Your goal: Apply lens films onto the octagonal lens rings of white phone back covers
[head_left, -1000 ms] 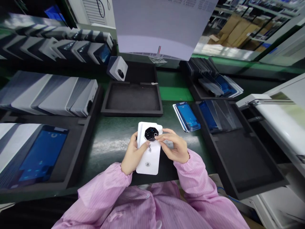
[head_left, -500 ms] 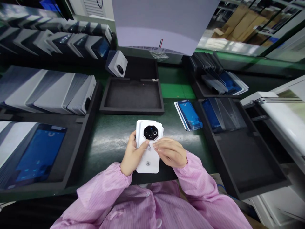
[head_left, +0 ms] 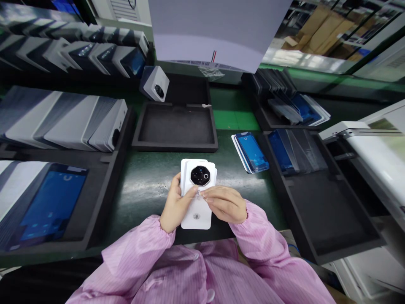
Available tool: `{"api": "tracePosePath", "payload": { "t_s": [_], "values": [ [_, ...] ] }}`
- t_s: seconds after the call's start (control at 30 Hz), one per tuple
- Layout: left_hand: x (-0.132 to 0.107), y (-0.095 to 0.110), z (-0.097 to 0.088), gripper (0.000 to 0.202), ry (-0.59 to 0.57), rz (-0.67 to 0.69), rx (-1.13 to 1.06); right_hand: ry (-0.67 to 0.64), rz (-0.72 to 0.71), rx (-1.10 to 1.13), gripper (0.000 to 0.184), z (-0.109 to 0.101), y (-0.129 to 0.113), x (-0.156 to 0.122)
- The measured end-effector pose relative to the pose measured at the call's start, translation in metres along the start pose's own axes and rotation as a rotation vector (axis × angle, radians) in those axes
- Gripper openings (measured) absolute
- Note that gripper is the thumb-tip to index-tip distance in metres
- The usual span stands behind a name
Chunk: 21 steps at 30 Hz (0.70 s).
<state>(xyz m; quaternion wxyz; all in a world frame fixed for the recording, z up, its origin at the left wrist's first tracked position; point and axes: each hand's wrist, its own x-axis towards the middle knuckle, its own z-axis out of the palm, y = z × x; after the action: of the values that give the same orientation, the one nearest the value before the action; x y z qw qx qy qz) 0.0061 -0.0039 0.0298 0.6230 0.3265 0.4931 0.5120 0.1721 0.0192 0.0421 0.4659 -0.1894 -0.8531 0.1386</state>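
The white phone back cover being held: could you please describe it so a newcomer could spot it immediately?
Start at the dark green table. At its near edge, the left hand and right hand hold the white back cover. Unlike the covers racked in trays, it shows a black octagonal camera window.

Two hands (head_left: 202, 204), one stack of white back covers (head_left: 198, 190), five black foam trays (head_left: 177, 131), one loose white cover (head_left: 155, 84).

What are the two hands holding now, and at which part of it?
The left hand grips a small stack of white phone back covers by its left edge; the right hand pinches the top cover's middle, below the camera ring.
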Motion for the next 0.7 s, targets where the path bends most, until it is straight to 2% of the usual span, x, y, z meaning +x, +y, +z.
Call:
{"api": "tracePosePath", "payload": {
  "t_s": [0.17, 0.3, 0.37, 0.5, 0.6, 0.7],
  "values": [
    [0.0, -0.001, -0.001, 0.05, 0.003, 0.0, 0.003, 0.011, -0.011, -0.014, 0.04, 0.0, 0.0, 0.002],
    [0.001, 0.0, 0.0, 0.049, 0.005, -0.02, -0.011, 0.02, 0.003, -0.065, 0.047, 0.002, 0.0, 0.003],
    [0.0, 0.002, 0.001, 0.049, 0.012, -0.045, -0.036, 0.048, 0.087, -0.136, 0.056, 0.003, 0.0, 0.003],
    [-0.002, 0.004, 0.003, 0.052, 0.021, -0.095, -0.085, 0.094, 0.399, -0.24, 0.078, 0.001, -0.001, 0.007],
    [-0.003, 0.005, 0.004, 0.053, 0.011, -0.11, -0.098, 0.049, 0.562, -0.203, 0.074, -0.002, 0.001, 0.01],
    [-0.004, 0.005, 0.004, 0.053, -0.001, -0.112, -0.086, 0.006, 0.63, -0.13, 0.065, -0.005, 0.004, 0.01]
  ]
}}
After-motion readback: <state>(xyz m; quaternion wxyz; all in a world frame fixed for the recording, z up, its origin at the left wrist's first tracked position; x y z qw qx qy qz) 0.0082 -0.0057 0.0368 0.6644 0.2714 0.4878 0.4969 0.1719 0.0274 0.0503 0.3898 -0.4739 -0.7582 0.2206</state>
